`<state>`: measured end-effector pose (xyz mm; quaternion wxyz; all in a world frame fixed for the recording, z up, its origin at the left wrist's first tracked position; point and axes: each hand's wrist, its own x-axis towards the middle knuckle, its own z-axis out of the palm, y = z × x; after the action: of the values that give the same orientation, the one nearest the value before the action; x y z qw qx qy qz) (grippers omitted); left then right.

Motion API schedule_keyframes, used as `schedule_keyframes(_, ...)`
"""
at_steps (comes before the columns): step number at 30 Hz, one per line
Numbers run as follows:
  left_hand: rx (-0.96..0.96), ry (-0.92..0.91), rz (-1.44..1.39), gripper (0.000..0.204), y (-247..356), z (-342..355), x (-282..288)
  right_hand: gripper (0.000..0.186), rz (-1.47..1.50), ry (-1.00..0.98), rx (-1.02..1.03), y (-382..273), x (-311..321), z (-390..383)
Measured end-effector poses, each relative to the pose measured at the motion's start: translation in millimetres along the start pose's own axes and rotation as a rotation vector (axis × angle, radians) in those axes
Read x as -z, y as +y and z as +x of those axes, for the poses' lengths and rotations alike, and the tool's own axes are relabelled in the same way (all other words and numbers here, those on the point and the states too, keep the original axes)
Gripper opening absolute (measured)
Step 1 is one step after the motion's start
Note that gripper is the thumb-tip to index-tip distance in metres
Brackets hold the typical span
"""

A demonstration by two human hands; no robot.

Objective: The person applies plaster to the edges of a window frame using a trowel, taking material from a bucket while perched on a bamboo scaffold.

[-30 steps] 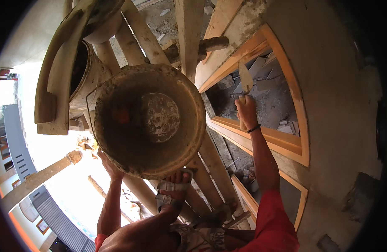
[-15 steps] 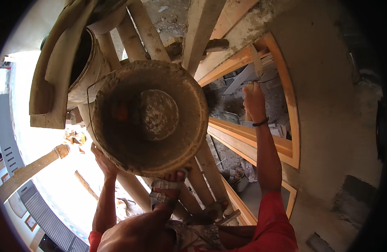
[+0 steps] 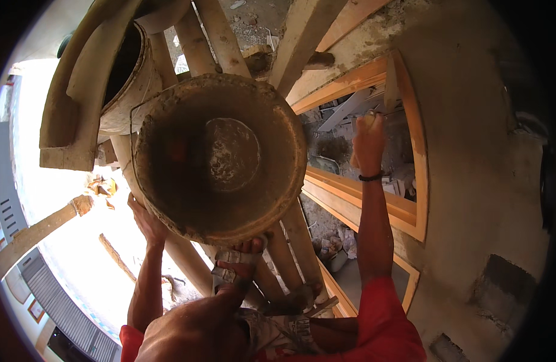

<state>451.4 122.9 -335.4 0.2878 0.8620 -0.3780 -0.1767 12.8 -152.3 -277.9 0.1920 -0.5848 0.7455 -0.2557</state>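
A large mud-caked bucket (image 3: 278,199) fills the middle, its mouth toward me and a little wet mortar (image 3: 232,154) on its bottom. My left hand (image 3: 147,221) holds it at the lower left side, with the fingers partly hidden by its wall. Out to the right, my right hand (image 3: 369,143) is closed round the handle of a trowel. Its narrow blade (image 3: 391,87) points up beside the orange wooden frame (image 3: 418,151), apart from the bucket.
Under me run wooden planks (image 3: 284,259), with my sandalled foot (image 3: 235,265) on them below the bucket. A second bucket (image 3: 127,108) stands upper left behind a curved board (image 3: 63,114). An upright beam (image 3: 299,45) rises near the plastered wall (image 3: 465,181).
The trowel blade has swung to the right and its flat side has turned. The bucket sits slightly higher and further right in the picture, still held by my left hand.
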Motion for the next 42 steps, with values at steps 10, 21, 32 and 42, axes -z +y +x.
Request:
schedule_keyframes(10,-0.003,0.009,0.023,0.070,-5.0,0.3,-3.1,0.033,-0.143,-0.057,0.009,34.5,-58.3,5.6)
schedule_keyframes(21,-0.015,-0.027,0.002,0.071,5.1,3.9,-11.4,0.035,-0.205,-0.103,0.016,76.3,-97.0,16.6)
schedule_keyframes(32,-0.033,-0.049,-0.085,0.067,-6.6,1.1,-11.0,0.035,-0.150,-0.219,-0.091,102.7,-99.5,21.0)
schedule_keyframes(42,-0.180,-0.021,-0.021,0.066,-11.4,3.5,-3.8,0.035,0.308,-0.011,-0.045,10.3,-15.5,-1.3)
